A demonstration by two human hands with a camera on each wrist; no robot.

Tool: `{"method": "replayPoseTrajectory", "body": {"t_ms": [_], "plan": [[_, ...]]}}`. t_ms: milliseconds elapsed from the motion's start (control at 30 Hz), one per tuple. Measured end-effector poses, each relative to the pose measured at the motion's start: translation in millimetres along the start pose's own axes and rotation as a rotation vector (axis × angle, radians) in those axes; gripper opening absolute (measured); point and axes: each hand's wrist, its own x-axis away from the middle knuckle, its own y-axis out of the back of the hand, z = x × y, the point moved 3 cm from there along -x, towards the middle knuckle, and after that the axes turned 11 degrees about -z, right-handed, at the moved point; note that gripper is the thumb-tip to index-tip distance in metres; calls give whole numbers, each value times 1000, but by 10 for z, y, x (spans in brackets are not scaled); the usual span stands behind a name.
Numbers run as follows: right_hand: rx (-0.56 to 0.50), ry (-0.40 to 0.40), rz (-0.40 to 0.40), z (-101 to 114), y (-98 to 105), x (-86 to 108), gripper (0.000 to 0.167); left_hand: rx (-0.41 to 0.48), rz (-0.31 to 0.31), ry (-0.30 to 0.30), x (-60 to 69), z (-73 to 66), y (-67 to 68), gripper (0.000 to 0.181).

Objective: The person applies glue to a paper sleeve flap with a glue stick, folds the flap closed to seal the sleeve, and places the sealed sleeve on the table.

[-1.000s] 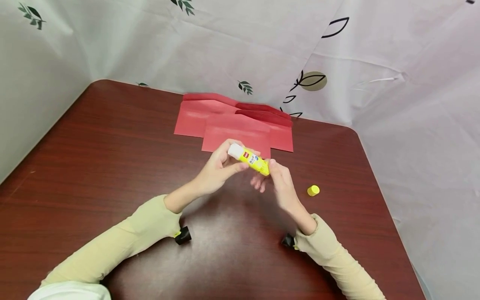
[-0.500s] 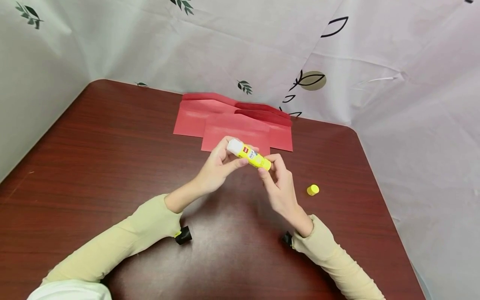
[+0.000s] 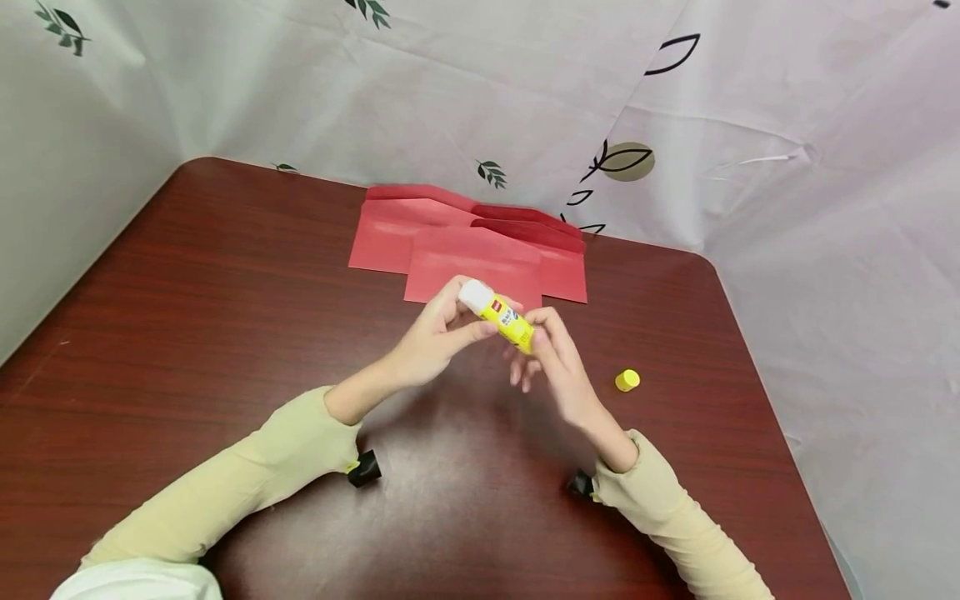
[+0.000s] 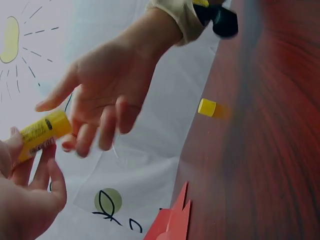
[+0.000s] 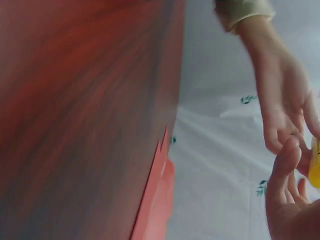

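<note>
My left hand (image 3: 431,342) pinches a yellow glue stick (image 3: 508,322) between thumb and fingers, its white end toward the upper left. At the stick's lower right end is my right hand (image 3: 566,371). In the left wrist view, the right hand (image 4: 110,80) has its thumb and fingers spread loosely around the yellow end of the glue stick (image 4: 42,132), with a gap showing at the thumb. The right wrist view shows the stick (image 5: 315,167) only partly, at the right edge. A yellow cap (image 3: 627,380) stands on the table, right of the hands.
Overlapping red envelopes (image 3: 472,262) lie at the back of the brown table (image 3: 225,333), just beyond the hands. A pale curtain (image 3: 420,92) with leaf prints hangs behind the table. Black wrist devices sit at both cuffs.
My right hand has gone from the stick's end to a thumb-and-finger pinch on it, then loosened again. The left hand has kept hold of the stick, which has tilted slightly.
</note>
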Motion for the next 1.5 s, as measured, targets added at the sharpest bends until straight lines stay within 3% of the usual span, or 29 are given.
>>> {"method": "replayPoseTrajectory", "body": {"t_ms": [167, 267, 333, 567, 700, 767, 933, 1067, 1100, 1367, 1500], "plan": [[171, 107, -81, 25, 0, 16, 21, -9, -67, 40, 10, 64, 32, 30], [256, 97, -92, 30, -12, 33, 15, 12, -62, 39, 15, 76, 33, 30], [259, 71, -78, 25, -18, 35, 15, 25, -44, 22, 12, 74, 27, 30], [123, -69, 7, -8, -57, 4, 63, 73, 32, -11, -4, 67, 10, 30], [50, -138, 20, -26, -68, -28, 70, 78, 44, 2, -13, 67, 14, 30], [-44, -145, 28, -137, -40, -46, 62, 72, 41, 6, -22, 61, 21, 31], [-245, -164, -10, -158, -8, -67, 26, 49, 14, 18, -52, 60, 54, 31], [-296, -185, -73, -65, -16, -58, 16, 42, -16, 58, -77, 77, 84, 28], [-339, -167, -68, -173, 6, -72, 17, 28, -21, 65, -84, 82, 91, 29], [-411, -121, -108, -108, 3, -57, 23, -181, 16, 72, -171, 120, 204, 51], [-382, -78, -116, -463, 160, -98, 18, -358, -44, 67, -293, 121, 417, 54]]}}
